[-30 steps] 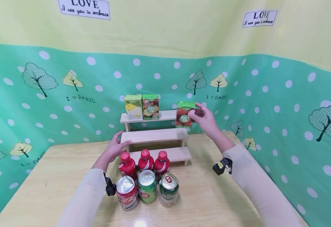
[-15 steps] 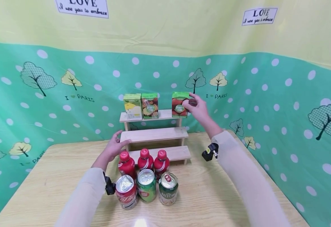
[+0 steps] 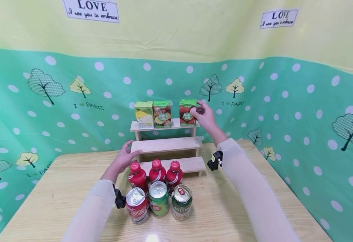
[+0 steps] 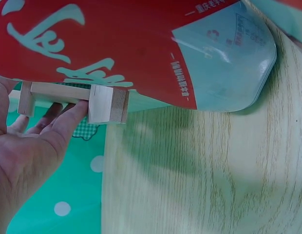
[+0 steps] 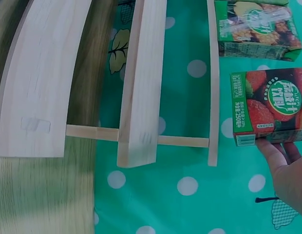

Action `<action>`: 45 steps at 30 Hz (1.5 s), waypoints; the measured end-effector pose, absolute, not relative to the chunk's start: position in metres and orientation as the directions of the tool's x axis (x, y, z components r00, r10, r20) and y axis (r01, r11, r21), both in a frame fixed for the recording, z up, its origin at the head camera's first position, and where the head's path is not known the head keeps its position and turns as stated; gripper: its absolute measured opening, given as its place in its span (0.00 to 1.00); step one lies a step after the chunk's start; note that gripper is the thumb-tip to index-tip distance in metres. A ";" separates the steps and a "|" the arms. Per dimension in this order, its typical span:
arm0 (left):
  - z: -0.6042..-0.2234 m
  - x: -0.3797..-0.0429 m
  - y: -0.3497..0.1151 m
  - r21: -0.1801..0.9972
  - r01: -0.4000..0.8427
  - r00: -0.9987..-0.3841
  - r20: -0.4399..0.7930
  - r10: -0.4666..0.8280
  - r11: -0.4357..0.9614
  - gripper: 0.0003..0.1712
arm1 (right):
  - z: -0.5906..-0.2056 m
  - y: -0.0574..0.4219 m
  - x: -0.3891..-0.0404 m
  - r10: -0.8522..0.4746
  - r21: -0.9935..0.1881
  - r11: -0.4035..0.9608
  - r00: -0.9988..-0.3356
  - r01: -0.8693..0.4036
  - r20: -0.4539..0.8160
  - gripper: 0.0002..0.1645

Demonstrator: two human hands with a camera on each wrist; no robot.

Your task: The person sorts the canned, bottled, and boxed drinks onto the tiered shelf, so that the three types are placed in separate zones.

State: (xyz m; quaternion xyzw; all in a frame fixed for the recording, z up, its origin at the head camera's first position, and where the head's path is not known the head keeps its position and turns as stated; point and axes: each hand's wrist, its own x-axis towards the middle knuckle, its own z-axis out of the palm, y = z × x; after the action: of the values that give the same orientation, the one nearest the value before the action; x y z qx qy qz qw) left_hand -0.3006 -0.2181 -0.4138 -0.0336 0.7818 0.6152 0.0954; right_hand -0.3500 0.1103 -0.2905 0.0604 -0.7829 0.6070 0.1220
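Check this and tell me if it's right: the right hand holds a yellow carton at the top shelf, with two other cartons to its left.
Wrong colour: the head view shows the right hand holding a red-and-green carton, not a yellow one, at the top shelf, with two other cartons to its left.

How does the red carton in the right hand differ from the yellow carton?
The red carton is held in the right hand, just off the top shelf; the yellow carton stands on it. The red carton pictures red fruit, the yellow carton yellow fruit. Both are upright boxes of similar size.
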 end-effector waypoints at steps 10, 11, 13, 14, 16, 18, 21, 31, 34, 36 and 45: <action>-0.414 -0.299 -0.217 0.957 -0.168 -0.980 -0.188 0.065 0.236 0.50 | -0.297 0.098 -0.355 0.050 -0.940 0.251 -0.967 -0.231 0.251 0.34; -0.414 -0.299 -0.217 0.957 -0.168 -0.980 -0.188 0.066 0.236 0.50 | -0.297 0.096 -0.355 0.053 -0.941 0.246 -0.967 -0.231 0.251 0.34; -0.414 -0.299 -0.217 0.958 -0.164 -0.981 -0.184 0.066 0.236 0.50 | -0.297 0.093 -0.355 0.057 -0.941 0.245 -0.965 -0.235 0.256 0.34; -0.414 -0.299 -0.217 0.958 -0.162 -0.981 -0.183 0.067 0.236 0.50 | -0.297 0.092 -0.354 0.059 -0.940 0.246 -0.964 -0.237 0.259 0.34; -0.414 -0.299 -0.217 0.957 -0.161 -0.981 -0.181 0.065 0.243 0.50 | -0.298 0.090 -0.354 0.064 -0.938 0.254 -0.964 -0.235 0.258 0.34; -0.415 -0.300 -0.216 0.955 -0.158 -0.982 -0.179 0.063 0.251 0.50 | -0.299 0.088 -0.354 0.064 -0.936 0.261 -0.964 -0.235 0.259 0.34; -0.415 -0.300 -0.216 0.954 -0.158 -0.982 -0.179 0.061 0.255 0.50 | -0.301 0.087 -0.354 0.068 -0.937 0.265 -0.964 -0.230 0.256 0.34; -0.416 -0.302 -0.217 0.955 -0.167 -0.980 -0.188 0.066 0.244 0.50 | -0.301 0.084 -0.357 0.077 -0.946 0.239 -0.967 -0.220 0.244 0.35; -0.416 -0.302 -0.218 0.949 -0.177 -0.979 -0.198 0.058 0.259 0.51 | -0.302 0.083 -0.359 0.083 -0.949 0.225 -0.967 -0.219 0.243 0.35; -0.415 -0.301 -0.218 0.948 -0.178 -0.978 -0.199 0.055 0.265 0.51 | -0.302 0.082 -0.360 0.088 -0.951 0.214 -0.965 -0.223 0.246 0.35; -0.415 -0.301 -0.217 0.956 -0.163 -0.981 -0.185 0.066 0.245 0.50 | -0.307 0.075 -0.366 0.086 -0.952 0.194 -0.962 -0.239 0.259 0.33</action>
State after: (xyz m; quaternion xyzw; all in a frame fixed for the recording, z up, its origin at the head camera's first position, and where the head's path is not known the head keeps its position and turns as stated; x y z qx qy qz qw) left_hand -0.3011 -0.2173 -0.4147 -0.0311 0.7834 0.6137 0.0934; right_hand -0.3655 0.0754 -0.3070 0.0501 -0.7619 0.6329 0.1284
